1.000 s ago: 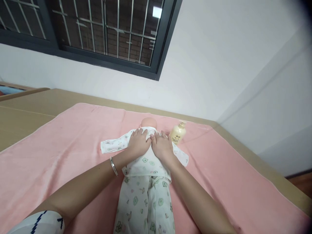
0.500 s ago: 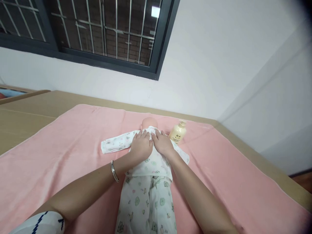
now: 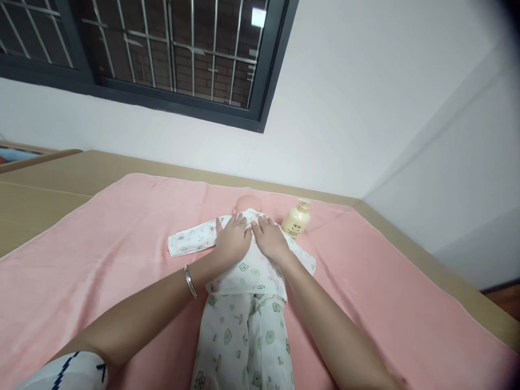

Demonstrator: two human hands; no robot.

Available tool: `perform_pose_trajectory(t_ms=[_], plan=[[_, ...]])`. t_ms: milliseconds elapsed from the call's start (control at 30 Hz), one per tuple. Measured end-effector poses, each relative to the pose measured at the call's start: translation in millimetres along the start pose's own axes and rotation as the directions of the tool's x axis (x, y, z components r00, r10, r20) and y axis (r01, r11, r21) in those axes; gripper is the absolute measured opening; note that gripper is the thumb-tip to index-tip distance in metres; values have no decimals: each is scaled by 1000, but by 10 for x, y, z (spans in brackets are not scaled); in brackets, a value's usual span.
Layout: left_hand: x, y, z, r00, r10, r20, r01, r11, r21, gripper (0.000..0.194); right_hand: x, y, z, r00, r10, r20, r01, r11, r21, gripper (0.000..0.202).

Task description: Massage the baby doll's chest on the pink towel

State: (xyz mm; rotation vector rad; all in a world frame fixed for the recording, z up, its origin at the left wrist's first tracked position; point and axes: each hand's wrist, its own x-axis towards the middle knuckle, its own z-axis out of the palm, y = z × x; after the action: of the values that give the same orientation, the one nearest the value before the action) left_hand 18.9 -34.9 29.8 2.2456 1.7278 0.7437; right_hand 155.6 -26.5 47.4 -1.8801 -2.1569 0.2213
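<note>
A baby doll (image 3: 248, 204) in white printed pajamas lies stretched out, its bald head toward the wall and no facial features showing. Flat on the upper left of the pajama top (image 3: 252, 273) rests my left hand (image 3: 233, 238), fingers extended. My right hand (image 3: 270, 238) lies beside it on the upper right, also flat with fingers outstretched. Neither hand grips anything. The printed pajama pants (image 3: 244, 341) run down to the bottom edge of the view. Just right of the doll's shoulder stands a pale yellow pump bottle (image 3: 296, 219).
A pink blanket (image 3: 138, 216) is spread under the doll over a tan surface (image 3: 109, 168). Behind it rise a white wall (image 3: 325, 108) and a dark-framed window (image 3: 174, 97) with metal bars. A wooden edge (image 3: 49, 156) shows at far left.
My left hand has shifted slightly left on the doll's back, its fingers now spread wider. My right hand stays nearly in place.
</note>
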Motion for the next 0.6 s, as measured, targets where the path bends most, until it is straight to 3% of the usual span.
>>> perform_pose_trajectory(t_ms=[133,367,600], plan=[[-80,79,25,997,52,-56,-49,998,45,46,100,108,60,1000,25,-7,-25,999,-28,63],[139,-133,-3,999,-26,-30,26,999,-20,47,-295,-320,-123,999,-33,-13,29,967,-254,49],[96,-114,44,989,-107,-99,113,992,54,66,-331,-343,-256,997,-48,-52,44,997,-69,41]])
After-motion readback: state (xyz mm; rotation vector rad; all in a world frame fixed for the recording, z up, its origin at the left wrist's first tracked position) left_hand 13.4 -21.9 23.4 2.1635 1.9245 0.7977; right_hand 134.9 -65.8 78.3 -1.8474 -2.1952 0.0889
